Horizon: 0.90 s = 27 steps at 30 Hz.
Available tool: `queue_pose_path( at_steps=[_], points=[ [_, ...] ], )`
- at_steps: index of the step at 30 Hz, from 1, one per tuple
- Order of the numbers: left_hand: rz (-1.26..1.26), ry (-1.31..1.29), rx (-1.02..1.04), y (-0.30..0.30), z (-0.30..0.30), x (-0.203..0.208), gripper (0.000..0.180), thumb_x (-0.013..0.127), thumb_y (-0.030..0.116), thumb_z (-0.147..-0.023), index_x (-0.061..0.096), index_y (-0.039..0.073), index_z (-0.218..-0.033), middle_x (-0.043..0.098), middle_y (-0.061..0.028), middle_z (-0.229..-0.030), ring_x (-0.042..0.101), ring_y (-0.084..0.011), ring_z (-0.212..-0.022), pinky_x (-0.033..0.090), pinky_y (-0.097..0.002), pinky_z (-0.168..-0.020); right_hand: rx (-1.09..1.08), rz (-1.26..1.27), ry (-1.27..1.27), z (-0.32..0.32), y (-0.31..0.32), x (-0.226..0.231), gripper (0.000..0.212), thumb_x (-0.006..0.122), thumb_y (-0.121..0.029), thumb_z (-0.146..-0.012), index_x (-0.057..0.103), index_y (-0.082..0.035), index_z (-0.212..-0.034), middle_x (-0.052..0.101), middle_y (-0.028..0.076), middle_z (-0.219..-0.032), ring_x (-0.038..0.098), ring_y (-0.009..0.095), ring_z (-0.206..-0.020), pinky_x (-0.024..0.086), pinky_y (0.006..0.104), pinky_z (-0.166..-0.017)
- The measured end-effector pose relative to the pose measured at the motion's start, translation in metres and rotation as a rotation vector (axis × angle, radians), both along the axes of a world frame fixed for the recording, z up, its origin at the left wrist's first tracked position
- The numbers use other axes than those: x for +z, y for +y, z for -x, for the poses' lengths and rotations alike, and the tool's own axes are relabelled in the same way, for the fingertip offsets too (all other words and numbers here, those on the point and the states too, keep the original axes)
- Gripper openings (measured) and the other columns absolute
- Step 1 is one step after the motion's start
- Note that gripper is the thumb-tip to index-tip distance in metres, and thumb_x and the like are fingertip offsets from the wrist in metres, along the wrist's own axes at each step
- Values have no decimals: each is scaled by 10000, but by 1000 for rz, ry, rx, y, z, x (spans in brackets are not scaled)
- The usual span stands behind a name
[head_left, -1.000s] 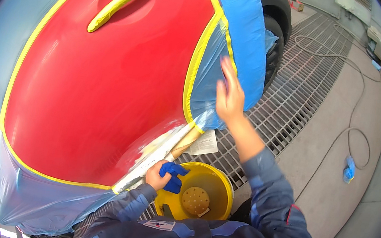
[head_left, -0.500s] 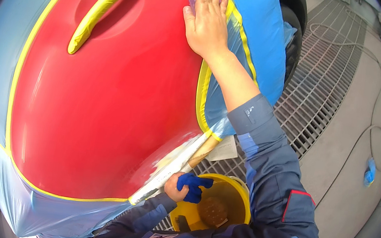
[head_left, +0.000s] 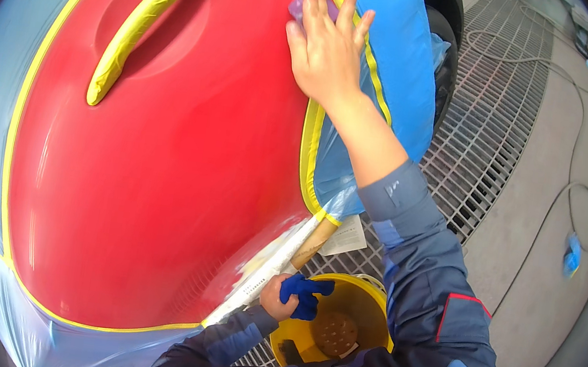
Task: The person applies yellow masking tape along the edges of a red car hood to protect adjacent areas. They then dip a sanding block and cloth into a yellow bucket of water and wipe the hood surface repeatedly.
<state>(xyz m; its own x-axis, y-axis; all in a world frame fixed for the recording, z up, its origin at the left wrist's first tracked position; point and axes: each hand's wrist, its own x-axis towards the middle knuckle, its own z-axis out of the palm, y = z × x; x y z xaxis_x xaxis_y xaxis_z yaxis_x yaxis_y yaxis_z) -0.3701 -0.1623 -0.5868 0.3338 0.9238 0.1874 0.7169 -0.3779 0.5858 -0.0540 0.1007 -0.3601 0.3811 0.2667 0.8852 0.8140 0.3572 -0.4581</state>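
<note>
My right hand (head_left: 327, 58) lies flat on the upper right of a glossy red car panel (head_left: 151, 194), fingers spread. Under its fingers is a soft purple pad (head_left: 296, 7), mostly covered by the hand, beside the yellow masking tape (head_left: 310, 137) edging the panel. My left hand (head_left: 275, 297) is closed around a bunched blue cloth or glove (head_left: 304, 295), next to the panel's lower right edge and over the bucket's rim. A whitish, dull patch (head_left: 258, 260) runs along that lower edge, near my left hand.
Blue masking film (head_left: 400, 56) surrounds the panel. A yellow-wrapped handle (head_left: 139, 33) stands out from it. Below me is a yellow bucket (head_left: 374, 305) holding a brown perforated disc (head_left: 333, 333). Floor grating (head_left: 482, 134) and a looped grey cable (head_left: 576, 139) lie to the right.
My right hand's fingers have spread apart, and the hand has shifted slightly right, closer to the tape. My left hand still grips the blue cloth or glove. The view has shifted a little.
</note>
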Motion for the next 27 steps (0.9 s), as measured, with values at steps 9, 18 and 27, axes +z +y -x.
queue_pose_path(
  at_steps=[9, 18, 27],
  points=[
    [-28, -14, -46, 5, 1, -4, 410, 672, 138, -768, 614, 39, -1161, 648, -197, -1001, 650, -404, -906, 533, -437, -814, 40, -103, 12, -3, 6, 5, 623, 403, -362, -1034, 306, -48, -1563, 352, 175, -1599, 104, 473, -1519, -25, 680, -1171],
    [-38, -29, -31, 4, -1, -2, 395, 672, 128, -767, 631, 45, -1150, 651, -182, -993, 657, -383, -899, 537, -430, -808, 95, 14, 47, 3, 0, 1, 634, 407, -374, -1031, 301, -42, -1562, 336, 168, -1606, 86, 466, -1521, -46, 674, -1170],
    [-59, 45, -76, 3, 3, -4, 435, 697, 161, -748, 612, 37, -1156, 640, -204, -1012, 629, -412, -914, 517, -468, -814, 73, 74, 40, 4, -3, -3, 636, 406, -374, -1030, 301, -40, -1561, 344, 162, -1604, 109, 457, -1520, -24, 676, -1172]
  ],
)
